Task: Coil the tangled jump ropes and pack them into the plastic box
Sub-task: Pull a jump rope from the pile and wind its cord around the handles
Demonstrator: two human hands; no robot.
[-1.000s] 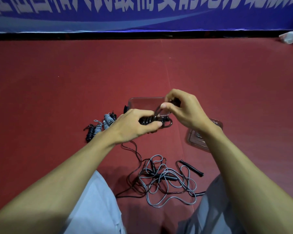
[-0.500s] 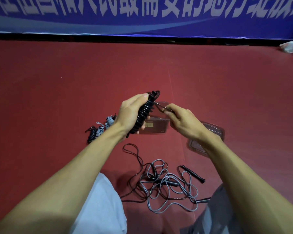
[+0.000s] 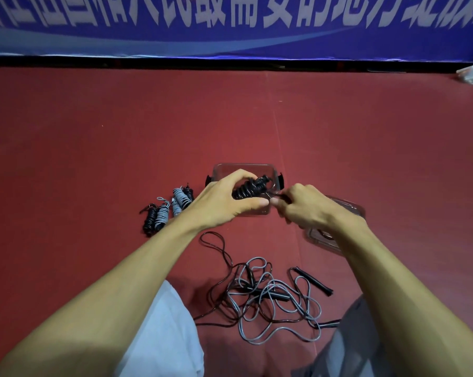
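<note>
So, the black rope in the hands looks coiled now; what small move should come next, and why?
Probably tuck the loose end the right hand pinches, then lower the black coil from the left hand into the plastic box behind it, which looks empty. Tangled ropes wait on the floor.

One head-worn view, looking forward and down.
It sits close above both forearms, faces the red floor (image 3: 93, 137), and reaches as far as the blue banner (image 3: 229, 23) along its far edge.
</note>
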